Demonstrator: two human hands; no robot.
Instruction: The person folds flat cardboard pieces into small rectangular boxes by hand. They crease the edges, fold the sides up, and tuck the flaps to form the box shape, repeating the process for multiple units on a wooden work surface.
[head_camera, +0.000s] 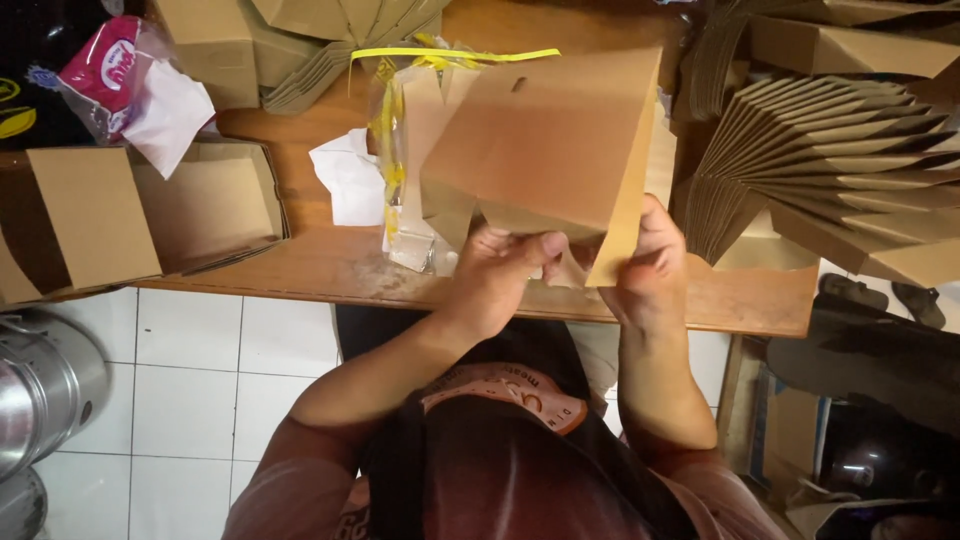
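Grip: both hands closed on one flat brown cardboard box blank, held up over the near edge of the wooden table. The left hand pinches the lower flaps between thumb and curled fingers; the right hand clasps the right-hand edge, where a side panel is turned toward the viewer, apparently so the creases can be worked while the sheet stays clear of the clutter below.

Item held: unfolded carton, plain kraft colour, a small slot near its top edge, tilted slightly, at the table's middle and directly in front of the person.

Behind it: a clear plastic bag with yellow markings and a yellow strip across its top, partly hidden by the blank; a white sheet of paper just to its left.

Left side: an assembled open box with its lid flung outward, mouth up. Far left, a pink-and-white plastic packet with white tissue.

Right side: a fanned stack of folded blanks, standing on edge, near the right hand. More flat cardboard lies at the far edge.

Below: white tiled floor; steel pot near left.
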